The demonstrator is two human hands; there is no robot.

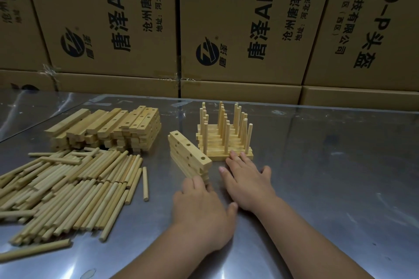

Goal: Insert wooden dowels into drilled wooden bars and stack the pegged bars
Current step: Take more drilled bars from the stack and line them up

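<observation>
Saw loose dowels (68, 188) far L on desk (328, 176), drilled bars (108, 129) behind. Found L hand (201, 208) fingers against near end of small bar stack (189, 156), grip unclear; R hand (247, 181) fingers released, tips touching pegged bars (224, 142). Feared uneven push toppling leaning stack.

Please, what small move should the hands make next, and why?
Probably the left hand should fetch one loose dowel: the top drilled bar in the small stack has empty holes, and the right hand, open, only touches the pegged bars.
</observation>
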